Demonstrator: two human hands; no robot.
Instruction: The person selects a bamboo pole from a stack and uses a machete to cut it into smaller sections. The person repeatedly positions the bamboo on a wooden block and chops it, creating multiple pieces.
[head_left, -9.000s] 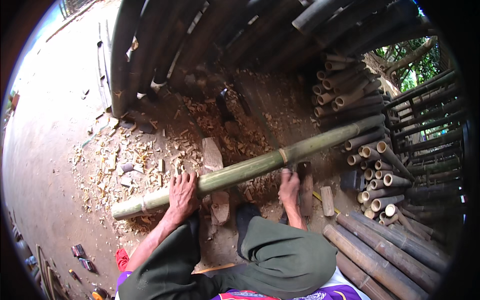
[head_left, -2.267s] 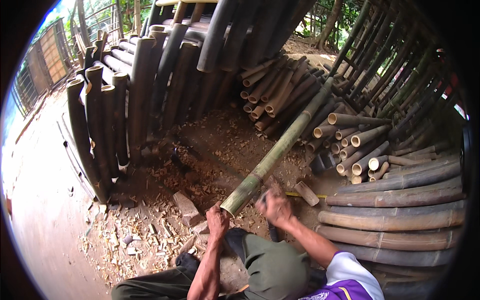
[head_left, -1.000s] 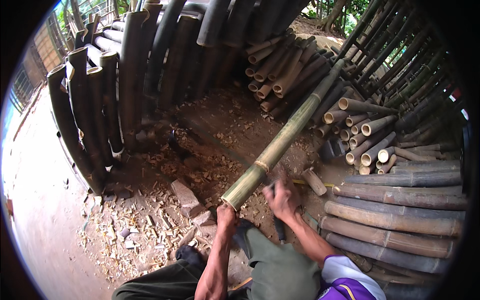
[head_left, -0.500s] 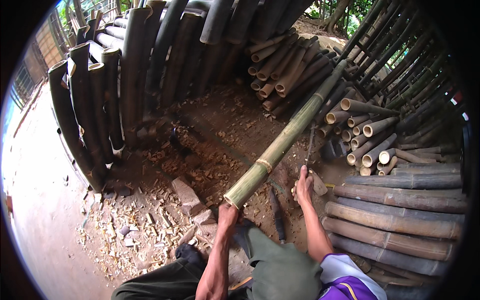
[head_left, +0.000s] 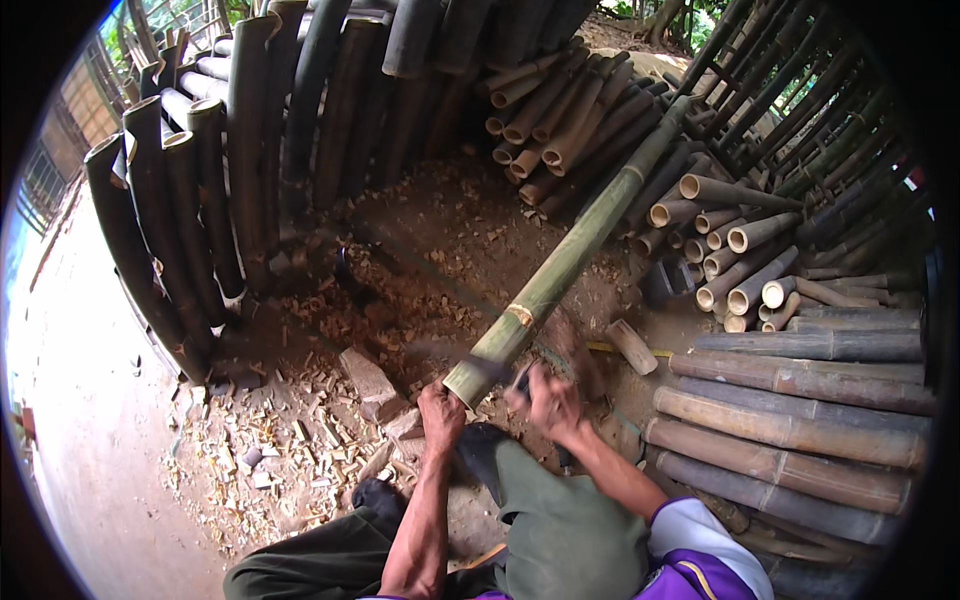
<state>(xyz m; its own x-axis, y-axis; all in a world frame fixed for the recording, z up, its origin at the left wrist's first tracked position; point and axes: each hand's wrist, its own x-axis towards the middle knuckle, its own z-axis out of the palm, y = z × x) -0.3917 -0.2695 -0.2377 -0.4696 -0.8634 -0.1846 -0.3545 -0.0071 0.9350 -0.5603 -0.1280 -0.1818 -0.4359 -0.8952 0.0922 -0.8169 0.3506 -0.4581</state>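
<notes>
A long green bamboo pole [head_left: 560, 270] slants from the upper right down to my knees. My left hand [head_left: 441, 412] is closed around its pale, cut near end. Blurred by motion, my right hand [head_left: 553, 402] grips a dark-bladed knife [head_left: 490, 368], whose blade lies across the pole just above that end. A ring-shaped node [head_left: 521, 314] shows pale a little farther up the pole. Below my right hand, a dark object on the ground is mostly hidden.
Wood chips [head_left: 270, 460] and a stone block [head_left: 372, 385] lie at the left. A short bamboo piece [head_left: 632, 347] rests right of the pole. Bamboo tubes [head_left: 740, 240] are stacked behind it, thick poles [head_left: 790, 400] at the right, dark upright ones [head_left: 250, 130] at the left.
My right hand has swung left and inward with the knife, from beside the short bamboo piece to the pole's near end. The pole has shifted slightly; my left hand keeps its hold.
</notes>
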